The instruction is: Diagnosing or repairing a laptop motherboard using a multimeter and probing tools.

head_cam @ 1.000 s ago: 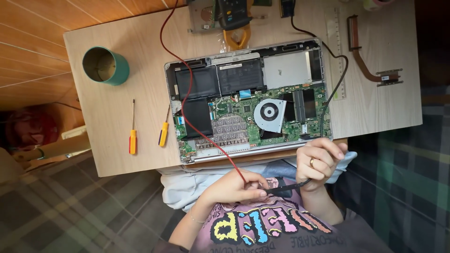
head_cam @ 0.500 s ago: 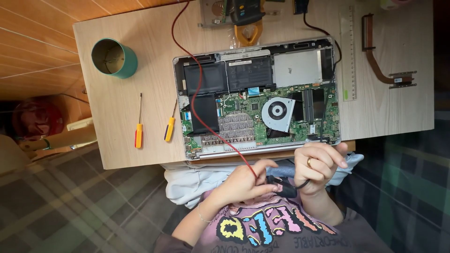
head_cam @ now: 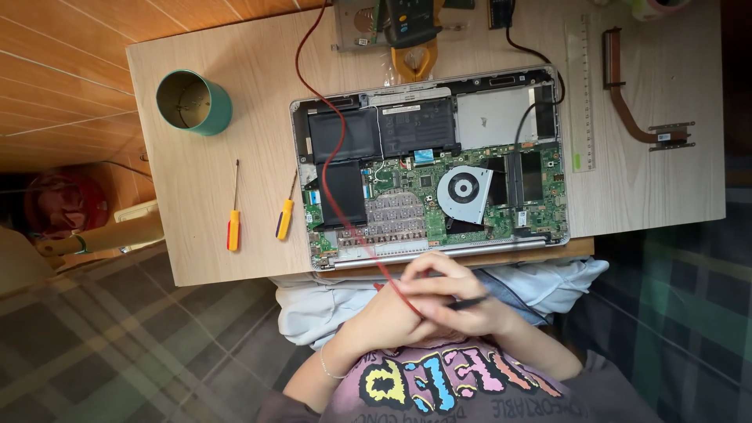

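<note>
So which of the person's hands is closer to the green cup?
Left. The left hand lies off the near edge of the table, diagonally across from the green cup; the right hand is clasped against it on the side farther from the cup.

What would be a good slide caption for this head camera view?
Two hands, left and right, hold red and black meter probes before an opened laptop on a wooden table.

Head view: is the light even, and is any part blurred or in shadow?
Head view: soft, even light on the wooden table, no hard glare; the opened laptop and two yellow screwdrivers are sharp; the joined left hand and right hand look slightly soft; the floor at the left edge is dark; straight edges bend little.
</note>
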